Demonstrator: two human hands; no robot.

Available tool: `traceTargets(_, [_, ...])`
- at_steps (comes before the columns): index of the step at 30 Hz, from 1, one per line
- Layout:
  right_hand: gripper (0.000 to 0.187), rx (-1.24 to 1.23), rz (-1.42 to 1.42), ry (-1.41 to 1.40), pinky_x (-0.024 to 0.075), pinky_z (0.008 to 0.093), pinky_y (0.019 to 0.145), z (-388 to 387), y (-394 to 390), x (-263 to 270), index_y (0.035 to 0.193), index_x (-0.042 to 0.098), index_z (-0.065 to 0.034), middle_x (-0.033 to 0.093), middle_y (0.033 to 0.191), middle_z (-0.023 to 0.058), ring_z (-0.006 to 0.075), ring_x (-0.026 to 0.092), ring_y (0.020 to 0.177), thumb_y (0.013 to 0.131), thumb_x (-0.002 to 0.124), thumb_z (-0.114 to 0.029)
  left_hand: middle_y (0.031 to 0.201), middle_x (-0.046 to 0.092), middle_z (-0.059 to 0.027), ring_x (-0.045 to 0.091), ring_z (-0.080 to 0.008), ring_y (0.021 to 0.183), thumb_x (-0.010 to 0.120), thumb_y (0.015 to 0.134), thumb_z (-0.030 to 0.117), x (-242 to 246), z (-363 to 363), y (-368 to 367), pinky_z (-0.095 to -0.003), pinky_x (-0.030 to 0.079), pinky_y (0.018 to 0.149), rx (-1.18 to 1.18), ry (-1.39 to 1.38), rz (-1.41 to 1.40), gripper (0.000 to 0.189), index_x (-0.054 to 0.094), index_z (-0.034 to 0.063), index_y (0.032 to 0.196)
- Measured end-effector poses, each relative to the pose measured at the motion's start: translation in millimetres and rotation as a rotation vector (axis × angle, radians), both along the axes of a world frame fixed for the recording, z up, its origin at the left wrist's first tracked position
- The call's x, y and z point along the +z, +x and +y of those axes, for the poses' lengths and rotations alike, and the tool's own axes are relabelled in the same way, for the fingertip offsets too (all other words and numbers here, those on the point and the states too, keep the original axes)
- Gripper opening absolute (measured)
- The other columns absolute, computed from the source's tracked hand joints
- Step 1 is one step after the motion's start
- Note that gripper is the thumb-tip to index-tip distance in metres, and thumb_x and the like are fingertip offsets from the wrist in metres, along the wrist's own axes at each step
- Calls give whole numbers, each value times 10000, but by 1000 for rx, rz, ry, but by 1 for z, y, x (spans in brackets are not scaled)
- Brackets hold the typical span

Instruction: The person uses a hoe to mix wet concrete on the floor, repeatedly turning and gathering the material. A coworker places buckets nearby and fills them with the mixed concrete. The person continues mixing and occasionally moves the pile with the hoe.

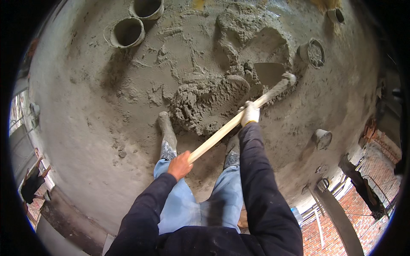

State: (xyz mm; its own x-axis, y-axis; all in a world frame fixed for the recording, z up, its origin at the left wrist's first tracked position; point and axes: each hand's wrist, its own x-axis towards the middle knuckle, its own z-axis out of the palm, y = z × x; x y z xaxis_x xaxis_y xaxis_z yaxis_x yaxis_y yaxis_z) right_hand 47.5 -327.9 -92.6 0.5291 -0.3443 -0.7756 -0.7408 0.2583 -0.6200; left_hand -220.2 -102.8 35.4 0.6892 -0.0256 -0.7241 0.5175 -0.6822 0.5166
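Observation:
My left hand [180,165], bare, grips the lower end of the pale wooden handle [221,133] of a hoe, in front of my thighs. My right hand [250,114], in a white work glove with a yellow cuff edge, is closed around the same handle farther up. Beyond it the handle is caked with grey mortar up to the hoe's head. A flat grey hoe blade [270,73] lies against a wet mortar heap [208,102]. Part of the blade's edge is hidden in the mix. A hollowed mound of mortar [243,32] rises behind it.
Two buckets [127,32] [146,9] stand at the far left. A mortar-filled bucket [315,53] and a smaller container [336,16] are at the right. Another bucket [323,139] lies tilted nearer. My muddy boots [166,134] straddle the near side of the heap.

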Motion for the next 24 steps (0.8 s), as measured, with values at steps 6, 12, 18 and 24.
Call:
traceTargets(6, [82, 71, 158, -111, 480, 345, 459, -19, -23, -18, 899, 530, -52, 510, 620, 66, 205, 535, 489, 864, 572, -114, 944, 660, -268, 655, -448, 907, 705, 842, 308, 59, -37, -4, -536, 530, 777, 79, -131, 250, 415, 481, 31, 1056])
traceTargets(12, [104, 27, 551, 248, 497, 333, 445, 10, -160, -6, 939, 495, -42, 520, 674, 81, 204, 518, 474, 908, 574, -100, 976, 647, -301, 629, -497, 922, 717, 863, 363, 207, -18, -16, -540, 497, 789, 54, -149, 536, 523, 491, -19, 1141])
traceTargets(18, [139, -146, 720, 555, 482, 311, 436, 6, -145, 28, 879, 470, -96, 486, 573, 22, 181, 505, 453, 943, 582, -148, 1280, 572, -306, 593, -444, 1160, 670, 918, 373, 278, 13, 47, -455, 486, 962, 219, -443, 174, 622, 490, -44, 1344])
traceTargets(24, [171, 29, 668, 656, 472, 334, 489, 57, -101, 53, 778, 480, -111, 521, 599, 32, 197, 516, 484, 929, 554, -141, 1454, 457, -319, 524, -426, 1305, 665, 923, 500, 329, 88, 101, -411, 465, 1028, 381, -533, -217, 684, 560, -26, 1349])
